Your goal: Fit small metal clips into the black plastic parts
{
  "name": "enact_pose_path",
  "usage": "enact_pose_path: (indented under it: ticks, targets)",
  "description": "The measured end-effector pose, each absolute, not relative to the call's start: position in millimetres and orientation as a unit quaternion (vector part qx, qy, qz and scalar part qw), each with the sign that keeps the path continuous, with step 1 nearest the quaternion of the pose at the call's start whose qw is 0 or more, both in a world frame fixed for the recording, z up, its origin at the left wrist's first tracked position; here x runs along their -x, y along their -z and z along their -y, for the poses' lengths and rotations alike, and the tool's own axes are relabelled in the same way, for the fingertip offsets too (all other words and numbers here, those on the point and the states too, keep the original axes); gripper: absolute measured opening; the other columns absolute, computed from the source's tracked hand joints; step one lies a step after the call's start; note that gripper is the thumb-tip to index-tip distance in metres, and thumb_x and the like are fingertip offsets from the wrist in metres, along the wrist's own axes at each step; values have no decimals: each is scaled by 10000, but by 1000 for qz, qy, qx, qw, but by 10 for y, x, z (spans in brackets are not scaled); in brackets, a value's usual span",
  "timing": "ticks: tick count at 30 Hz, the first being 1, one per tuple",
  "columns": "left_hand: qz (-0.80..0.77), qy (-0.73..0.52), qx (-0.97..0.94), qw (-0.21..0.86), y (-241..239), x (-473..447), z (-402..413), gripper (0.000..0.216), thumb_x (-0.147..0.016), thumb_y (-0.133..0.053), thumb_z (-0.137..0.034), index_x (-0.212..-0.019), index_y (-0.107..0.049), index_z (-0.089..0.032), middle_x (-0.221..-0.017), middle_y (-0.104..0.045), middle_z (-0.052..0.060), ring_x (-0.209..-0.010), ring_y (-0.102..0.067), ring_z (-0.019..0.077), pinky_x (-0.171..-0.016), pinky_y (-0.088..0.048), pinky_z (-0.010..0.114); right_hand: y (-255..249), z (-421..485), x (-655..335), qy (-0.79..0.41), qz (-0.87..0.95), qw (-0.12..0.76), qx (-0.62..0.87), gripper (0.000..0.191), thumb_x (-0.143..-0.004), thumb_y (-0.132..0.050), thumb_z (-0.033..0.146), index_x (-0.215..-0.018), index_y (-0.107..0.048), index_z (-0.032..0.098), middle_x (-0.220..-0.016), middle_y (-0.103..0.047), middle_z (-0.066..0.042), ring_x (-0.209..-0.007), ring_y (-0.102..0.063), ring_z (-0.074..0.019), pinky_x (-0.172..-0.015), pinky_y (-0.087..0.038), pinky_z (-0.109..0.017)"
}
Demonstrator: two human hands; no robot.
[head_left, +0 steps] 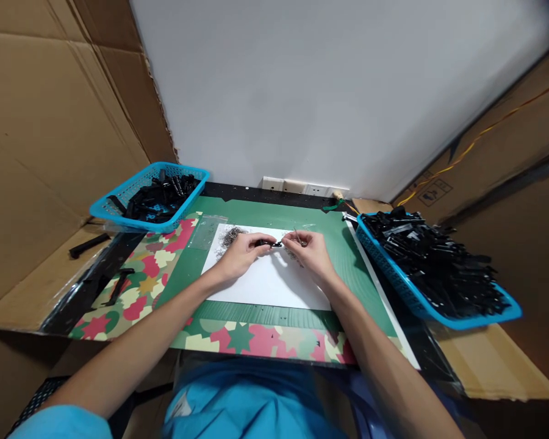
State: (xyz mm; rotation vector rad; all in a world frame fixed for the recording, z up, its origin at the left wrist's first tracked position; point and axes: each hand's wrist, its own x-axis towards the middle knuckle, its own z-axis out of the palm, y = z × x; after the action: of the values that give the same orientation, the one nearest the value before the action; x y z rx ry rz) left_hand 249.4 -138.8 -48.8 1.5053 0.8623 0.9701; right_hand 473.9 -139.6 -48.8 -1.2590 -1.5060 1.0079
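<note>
Over a white sheet (265, 289), my left hand (243, 253) pinches a small black plastic part (266, 243). My right hand (310, 251) meets the part's right end with thumb and forefinger pressed together. A thin metallic piece, perhaps a tool, shows at the right fingers; its kind is too small to make out. On the sheet's upper left, beside my left hand, lies a pile of tiny dark metal pieces (231, 236). More tiny pieces are scattered beneath my right hand, partly hidden by it.
A blue basket (104, 211) with black parts stands at the back left; a fuller blue basket (396, 291) stands on the right. Loose black parts (119, 286) lie on the patterned mat (149, 268). Sockets (295, 186) line the wall's foot; cardboard (41, 122) flanks the table.
</note>
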Motion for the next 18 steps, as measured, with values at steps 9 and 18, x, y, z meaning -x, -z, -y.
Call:
enact_pose_path:
  ticks: [9,18]
  targets:
    - [-383,-358,-734,432,521,-2426,1460,402,-1053,-630,-403,-1421,-678,-245,-1236,-774,113,-1080,-748,260,-884,-622,368,466,1431,-4711,-402,629,451,490,382,-881,-775,536,-906,-805,156,-654,-514,11,-622,-410,-138,-572,-305,-283]
    - [-368,-447,-745,331,456,-2434,1444,259,-1042,-672,-432,-1112,-734,-191,-1019,-746,65,-914,-665,196,-838,-506,320,386,1482,-4688,-414,620,481,461,388,-886,-801,553,-929,-794,168,-665,-480,15,-608,-377,-132,-537,-288,-282]
